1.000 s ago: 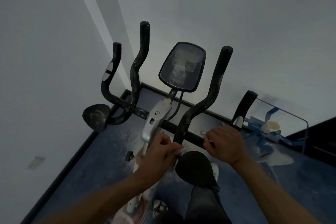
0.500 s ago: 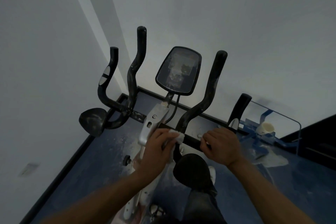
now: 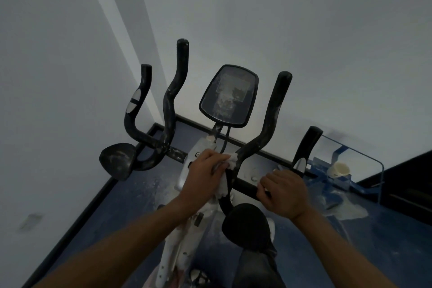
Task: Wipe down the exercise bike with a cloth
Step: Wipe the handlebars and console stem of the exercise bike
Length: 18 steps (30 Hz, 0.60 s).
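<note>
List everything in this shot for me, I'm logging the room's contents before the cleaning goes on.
Exercise bike with silver-white frame: one, middle of the room corner.
Curved black handlebar tubes: four, dusty, rising around the console.
Oval black console screen: one, smudged, atop the centre post.
Round black pads: two, one far left, one bottom centre.
Crumpled white cloth: one, against the base of the inner right tube.
Clear glass table: one, blue frame, right.
Cream cup: one, by the glass table.
Dark blue floor: white-speckled.
Grey-white walls: two.
Left hand: holds the cloth.
Right hand: grips the black crossbar.
</note>
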Available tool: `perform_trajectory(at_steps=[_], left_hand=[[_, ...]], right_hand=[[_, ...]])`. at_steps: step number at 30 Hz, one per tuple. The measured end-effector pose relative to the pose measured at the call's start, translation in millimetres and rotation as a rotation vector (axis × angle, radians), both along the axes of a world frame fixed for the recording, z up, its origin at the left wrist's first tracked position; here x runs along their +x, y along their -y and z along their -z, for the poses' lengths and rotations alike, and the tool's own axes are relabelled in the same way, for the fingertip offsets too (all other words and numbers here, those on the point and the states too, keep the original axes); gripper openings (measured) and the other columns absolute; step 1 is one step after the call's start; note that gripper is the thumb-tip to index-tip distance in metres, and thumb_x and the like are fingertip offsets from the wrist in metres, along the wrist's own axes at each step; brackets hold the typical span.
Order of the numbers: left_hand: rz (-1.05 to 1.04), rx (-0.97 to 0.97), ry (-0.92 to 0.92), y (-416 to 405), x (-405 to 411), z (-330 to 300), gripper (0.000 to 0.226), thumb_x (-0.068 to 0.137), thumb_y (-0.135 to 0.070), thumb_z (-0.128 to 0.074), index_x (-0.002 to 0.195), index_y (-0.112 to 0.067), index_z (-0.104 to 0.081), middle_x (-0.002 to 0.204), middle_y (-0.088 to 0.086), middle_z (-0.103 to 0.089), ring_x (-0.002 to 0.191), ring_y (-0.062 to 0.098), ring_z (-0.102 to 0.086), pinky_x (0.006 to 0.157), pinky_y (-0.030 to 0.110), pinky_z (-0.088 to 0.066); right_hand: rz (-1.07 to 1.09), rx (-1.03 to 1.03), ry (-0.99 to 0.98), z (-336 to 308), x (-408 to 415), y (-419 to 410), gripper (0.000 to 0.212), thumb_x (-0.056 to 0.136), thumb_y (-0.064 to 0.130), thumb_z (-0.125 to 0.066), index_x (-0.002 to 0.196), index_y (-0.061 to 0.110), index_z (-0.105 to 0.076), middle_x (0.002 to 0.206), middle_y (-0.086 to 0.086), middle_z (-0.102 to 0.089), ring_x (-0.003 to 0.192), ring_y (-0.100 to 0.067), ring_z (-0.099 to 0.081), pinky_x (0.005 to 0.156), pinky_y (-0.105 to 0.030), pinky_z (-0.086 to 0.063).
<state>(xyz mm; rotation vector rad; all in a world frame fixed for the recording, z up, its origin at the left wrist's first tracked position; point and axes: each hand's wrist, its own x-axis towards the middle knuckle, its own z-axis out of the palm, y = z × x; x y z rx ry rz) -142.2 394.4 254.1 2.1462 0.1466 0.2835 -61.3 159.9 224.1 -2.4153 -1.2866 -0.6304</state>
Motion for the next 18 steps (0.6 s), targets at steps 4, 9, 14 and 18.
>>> perform_trajectory(at_steps=[4, 9, 14, 18], left_hand=[[0.127, 0.064, -0.008, -3.8, -41.1, 14.3, 0.018, 0.102, -0.029, -0.055, 0.116, -0.027, -0.065, 0.110, -0.015, -0.055, 0.101, 0.006, -0.059, 0.086, 0.021, -0.051], [0.183, 0.075, -0.029, -10.6, -54.3, 16.5, 0.025, 0.101, -0.031, -0.053, 0.120, -0.026, -0.067, 0.115, -0.011, -0.058, 0.105, 0.002, -0.058, 0.091, 0.020, -0.051], [0.104, 0.066, 0.042, 3.7, 0.3, -3.6, 0.028, 0.102, -0.025, -0.053, 0.127, -0.022, -0.065, 0.121, -0.007, -0.061, 0.109, 0.002, -0.056, 0.098, 0.021, -0.049], [0.102, 0.125, 0.057, 7.2, 0.8, -3.0, 0.029, 0.101, -0.024, -0.053, 0.127, -0.022, -0.066, 0.118, -0.007, -0.061, 0.107, -0.002, -0.054, 0.095, 0.016, -0.045]], right_hand=[[0.005, -0.002, 0.001, 1.3, 0.9, 0.4, 0.041, 0.096, 0.027, -0.050, 0.057, 0.017, -0.056, 0.053, -0.001, -0.051, 0.046, -0.019, -0.044, 0.046, -0.031, -0.036], [0.001, -0.001, 0.003, 1.7, 1.1, -0.3, 0.043, 0.098, 0.028, -0.047, 0.057, 0.017, -0.056, 0.052, -0.001, -0.051, 0.045, -0.019, -0.044, 0.046, -0.030, -0.037], [-0.005, -0.006, -0.009, 0.8, 0.7, 0.0, 0.042, 0.098, 0.028, -0.048, 0.057, 0.018, -0.056, 0.052, 0.000, -0.051, 0.045, -0.018, -0.044, 0.046, -0.030, -0.037], [-0.001, -0.023, 0.000, -0.9, 0.1, -0.3, 0.037, 0.094, 0.026, -0.053, 0.058, 0.018, -0.057, 0.052, 0.000, -0.051, 0.045, -0.017, -0.044, 0.047, -0.029, -0.036]])
